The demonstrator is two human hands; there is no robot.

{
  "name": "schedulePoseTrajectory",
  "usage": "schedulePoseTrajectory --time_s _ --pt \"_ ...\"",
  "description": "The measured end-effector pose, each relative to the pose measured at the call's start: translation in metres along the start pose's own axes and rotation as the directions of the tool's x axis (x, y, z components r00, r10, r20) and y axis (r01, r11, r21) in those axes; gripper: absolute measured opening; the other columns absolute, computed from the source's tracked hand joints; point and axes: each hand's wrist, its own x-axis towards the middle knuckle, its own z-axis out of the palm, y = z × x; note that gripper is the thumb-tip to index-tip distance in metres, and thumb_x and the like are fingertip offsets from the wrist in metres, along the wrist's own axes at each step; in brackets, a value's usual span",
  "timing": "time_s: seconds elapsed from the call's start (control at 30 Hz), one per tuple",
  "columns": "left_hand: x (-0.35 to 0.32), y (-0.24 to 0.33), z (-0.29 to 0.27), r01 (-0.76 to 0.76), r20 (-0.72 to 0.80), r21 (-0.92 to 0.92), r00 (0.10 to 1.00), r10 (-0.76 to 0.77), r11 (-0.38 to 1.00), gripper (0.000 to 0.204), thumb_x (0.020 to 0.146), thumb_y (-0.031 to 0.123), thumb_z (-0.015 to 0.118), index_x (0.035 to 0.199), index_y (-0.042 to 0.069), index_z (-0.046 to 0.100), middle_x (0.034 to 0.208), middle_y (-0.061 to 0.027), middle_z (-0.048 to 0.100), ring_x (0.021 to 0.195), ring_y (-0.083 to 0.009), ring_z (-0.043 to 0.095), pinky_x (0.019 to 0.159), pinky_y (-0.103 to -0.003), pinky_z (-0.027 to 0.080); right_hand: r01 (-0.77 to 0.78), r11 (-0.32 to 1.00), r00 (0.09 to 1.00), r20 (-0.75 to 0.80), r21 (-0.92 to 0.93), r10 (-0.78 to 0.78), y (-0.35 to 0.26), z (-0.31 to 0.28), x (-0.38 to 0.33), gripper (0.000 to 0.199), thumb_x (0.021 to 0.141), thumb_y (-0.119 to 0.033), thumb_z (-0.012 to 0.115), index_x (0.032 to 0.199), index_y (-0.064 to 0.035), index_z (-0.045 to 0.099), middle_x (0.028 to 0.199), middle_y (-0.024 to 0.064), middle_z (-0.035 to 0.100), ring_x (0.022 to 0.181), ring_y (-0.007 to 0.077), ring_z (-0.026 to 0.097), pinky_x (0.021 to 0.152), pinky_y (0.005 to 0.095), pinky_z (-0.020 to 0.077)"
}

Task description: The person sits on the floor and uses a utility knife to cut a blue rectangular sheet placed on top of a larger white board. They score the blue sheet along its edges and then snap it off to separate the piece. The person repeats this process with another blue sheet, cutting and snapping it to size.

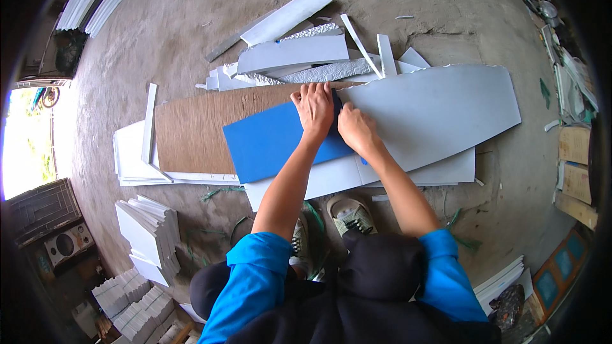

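Note:
A blue rectangular sheet (264,143) lies over a grey-white board (440,111) and a brown wooden board (197,130). My left hand (313,111) presses down flat near the sheet's far edge, fingers stretched away from me. Close beside it, a narrow dark blue strip (334,118) runs along the sheet between my two hands. My right hand (358,129) is closed just right of that strip, low over the grey-white board; what it grips is hidden by the fingers. White panels (331,175) stick out underneath on the near side.
Offcuts (293,53) and thin white strips (362,44) are heaped beyond the boards. White sheets (150,232) stand stacked at near left, with more stacks (137,302) lower down. Green string (220,192) lies by my feet. Cardboard boxes (575,146) line the right side.

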Motion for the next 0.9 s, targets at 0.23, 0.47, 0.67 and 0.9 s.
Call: schedulePoseTrajectory --time_s 0.23,0.47,0.67,0.9 --pt "-0.001 0.003 -0.003 0.015 0.015 -0.008 1.000 -0.015 1.000 0.029 0.091 0.025 0.038 0.085 0.007 0.060 0.083 -0.0068 0.059 0.087 -0.0223 0.052 0.080 -0.040 0.031 -0.062 0.997 0.977 0.206 0.034 0.054 0.017 0.002 -0.062 0.019 0.083 -0.012 0.043 0.082 0.0031 0.055 0.075 0.0242 0.061 0.073 0.0383 0.061 0.066 0.0445 0.0496" --pt "0.003 0.002 -0.005 0.035 0.062 0.033 0.997 -0.037 0.999 0.032 0.090 0.026 0.037 0.082 0.007 0.062 0.082 -0.0067 0.059 0.088 -0.0218 0.052 0.081 -0.040 0.031 -0.063 0.998 0.944 0.324 0.006 0.058 0.014 -0.039 -0.073 0.028 0.088 -0.021 0.039 0.085 0.0021 0.055 0.074 0.0245 0.060 0.076 0.0409 0.059 0.070 0.0477 0.0471" --pt "0.004 0.004 -0.003 0.082 0.074 -0.049 0.994 -0.079 0.995 0.034 0.090 0.025 0.037 0.080 0.006 0.063 0.084 -0.0049 0.061 0.087 -0.0206 0.053 0.079 -0.038 0.033 -0.009 0.998 1.000 0.007 -0.057 0.010 0.007 -0.044 -0.026 0.024 0.088 -0.022 0.041 0.090 0.0001 0.050 0.063 0.0183 0.060 0.063 0.0357 0.062 0.057 0.0433 0.0504" --pt "0.004 0.002 -0.005 0.116 0.073 -0.071 0.991 -0.111 0.991 0.035 0.090 0.025 0.037 0.077 0.005 0.063 0.083 -0.0035 0.062 0.086 -0.0198 0.053 0.079 -0.037 0.033 0.030 0.992 0.997 -0.068 -0.121 -0.038 -0.008 -0.018 -0.004 0.021 0.087 -0.019 0.043 0.092 0.0008 0.048 0.063 0.0162 0.061 0.061 0.0308 0.063 0.054 0.0386 0.0518"
